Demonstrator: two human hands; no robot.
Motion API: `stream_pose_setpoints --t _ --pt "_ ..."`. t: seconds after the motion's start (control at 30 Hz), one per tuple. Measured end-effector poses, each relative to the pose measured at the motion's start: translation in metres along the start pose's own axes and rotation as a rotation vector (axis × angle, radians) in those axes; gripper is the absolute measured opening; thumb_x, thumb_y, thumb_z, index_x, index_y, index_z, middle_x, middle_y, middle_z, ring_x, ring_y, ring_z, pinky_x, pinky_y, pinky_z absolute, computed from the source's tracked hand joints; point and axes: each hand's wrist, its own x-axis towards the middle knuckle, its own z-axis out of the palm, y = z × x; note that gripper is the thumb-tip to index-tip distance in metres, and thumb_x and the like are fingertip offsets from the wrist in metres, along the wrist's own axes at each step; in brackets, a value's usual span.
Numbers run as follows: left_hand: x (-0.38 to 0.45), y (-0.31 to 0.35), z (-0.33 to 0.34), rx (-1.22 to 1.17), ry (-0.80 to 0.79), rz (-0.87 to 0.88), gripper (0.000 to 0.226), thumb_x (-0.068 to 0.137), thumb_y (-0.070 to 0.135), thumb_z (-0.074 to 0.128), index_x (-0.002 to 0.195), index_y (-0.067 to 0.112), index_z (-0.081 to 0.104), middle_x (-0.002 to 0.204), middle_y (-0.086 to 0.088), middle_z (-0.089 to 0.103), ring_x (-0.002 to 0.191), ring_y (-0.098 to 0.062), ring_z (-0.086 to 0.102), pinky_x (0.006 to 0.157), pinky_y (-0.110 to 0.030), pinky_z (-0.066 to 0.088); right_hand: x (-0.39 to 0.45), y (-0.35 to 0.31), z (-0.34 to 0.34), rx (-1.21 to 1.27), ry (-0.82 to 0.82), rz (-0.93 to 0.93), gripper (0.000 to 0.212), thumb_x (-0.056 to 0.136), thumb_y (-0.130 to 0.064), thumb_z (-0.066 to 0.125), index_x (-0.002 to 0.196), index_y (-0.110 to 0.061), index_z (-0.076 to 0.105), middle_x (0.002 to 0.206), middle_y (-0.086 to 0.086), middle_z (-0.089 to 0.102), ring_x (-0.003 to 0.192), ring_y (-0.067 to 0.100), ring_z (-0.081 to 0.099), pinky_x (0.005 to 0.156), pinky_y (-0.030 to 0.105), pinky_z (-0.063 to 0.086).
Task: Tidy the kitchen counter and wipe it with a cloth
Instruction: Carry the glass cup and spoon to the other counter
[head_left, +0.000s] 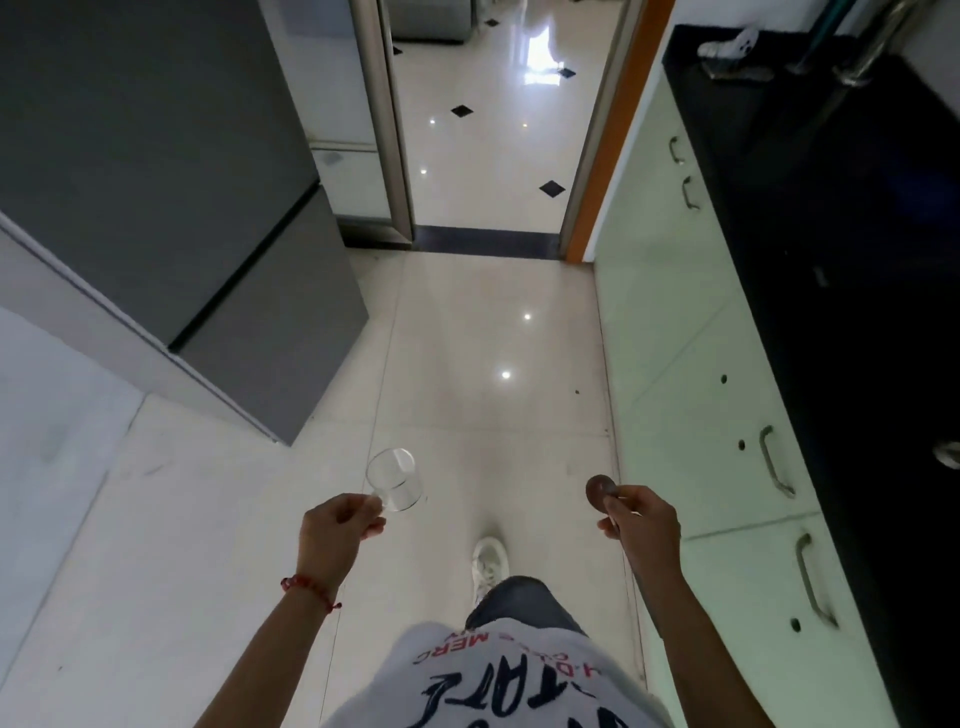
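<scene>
My left hand (340, 525) grips a clear glass cup (393, 479) by its handle and holds it tilted over the floor. In my right hand (641, 522) is a small brown round object (600, 491), pinched between the fingers. The black kitchen counter (831, 218) runs along the right side, above pale green cabinets (675, 364) with metal handles. Both hands are out over the tiled floor, to the left of the counter. No cloth is in view.
A dark grey fridge (156, 171) stands on the left. An open doorway (498, 130) with a shiny tiled floor lies straight ahead. A white item (727, 44) and metal fittings (862, 57) sit at the counter's far end. My white shoe (488, 564) is on the floor.
</scene>
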Motion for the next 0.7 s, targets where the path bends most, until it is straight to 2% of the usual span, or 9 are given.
stream_pose_setpoints --t 0.1,0.2,0.33,0.43,0.53,0.63,0.7 --pt "0.044 0.035 0.013 -0.017 0.025 -0.004 0.009 0.081 0.009 0.064 0.073 0.009 0.068 0.056 0.002 0.07 0.066 -0.021 0.067 0.069 -0.026 0.052 0.055 -0.053 0.018 -0.003 -0.037 -0.029 0.019 0.081 -0.001 0.061 0.073 -0.019 0.06 0.067 0.002 0.064 0.04 0.003 0.061 0.046 0.011 0.051" --pt "0.085 0.066 0.022 -0.013 0.068 0.01 0.01 0.081 0.009 0.064 0.072 0.008 0.068 0.063 -0.002 0.07 0.066 -0.019 0.067 0.067 -0.025 0.053 0.104 -0.102 0.041 -0.006 -0.073 -0.065 0.011 0.08 0.001 0.06 0.081 -0.01 0.062 0.069 0.008 0.063 0.039 0.004 0.06 0.045 0.011 0.051" --pt "0.146 0.097 0.027 -0.034 0.095 -0.006 0.01 0.081 0.009 0.064 0.072 0.009 0.068 0.059 0.003 0.071 0.067 -0.02 0.068 0.068 -0.027 0.054 0.159 -0.154 0.076 -0.008 -0.106 -0.06 0.012 0.08 -0.002 0.061 0.081 -0.013 0.062 0.07 0.005 0.064 0.041 0.004 0.061 0.048 0.013 0.052" --pt "0.205 0.12 0.035 -0.083 0.104 -0.028 0.011 0.08 0.006 0.064 0.07 0.009 0.068 0.062 0.003 0.07 0.067 -0.024 0.067 0.067 -0.025 0.055 0.202 -0.188 0.104 -0.008 -0.11 -0.048 0.016 0.079 -0.002 0.061 0.076 -0.018 0.062 0.071 0.008 0.065 0.045 0.01 0.062 0.056 0.024 0.056" --pt "0.272 0.155 0.046 -0.097 0.08 -0.027 0.015 0.08 0.004 0.064 0.066 0.01 0.067 0.056 0.003 0.068 0.064 -0.023 0.065 0.057 -0.014 0.055 0.245 -0.222 0.128 0.011 -0.074 -0.04 0.017 0.078 -0.003 0.06 0.072 -0.019 0.062 0.07 0.01 0.065 0.05 0.018 0.063 0.063 0.036 0.056" --pt "0.334 0.199 0.058 -0.071 0.001 -0.005 0.016 0.081 0.005 0.063 0.067 0.01 0.065 0.067 -0.01 0.066 0.066 -0.024 0.064 0.056 -0.012 0.054 0.282 -0.257 0.145 0.042 -0.018 -0.011 0.014 0.078 -0.004 0.06 0.074 -0.017 0.063 0.069 0.008 0.065 0.055 0.024 0.065 0.066 0.038 0.056" --pt "0.374 0.233 0.069 -0.036 -0.045 0.014 0.016 0.081 0.005 0.064 0.066 0.01 0.065 0.068 -0.01 0.066 0.064 -0.022 0.065 0.06 -0.017 0.055 0.303 -0.276 0.151 0.063 0.02 -0.001 0.013 0.079 -0.004 0.06 0.076 -0.016 0.063 0.069 0.007 0.066 0.055 0.02 0.065 0.065 0.036 0.056"
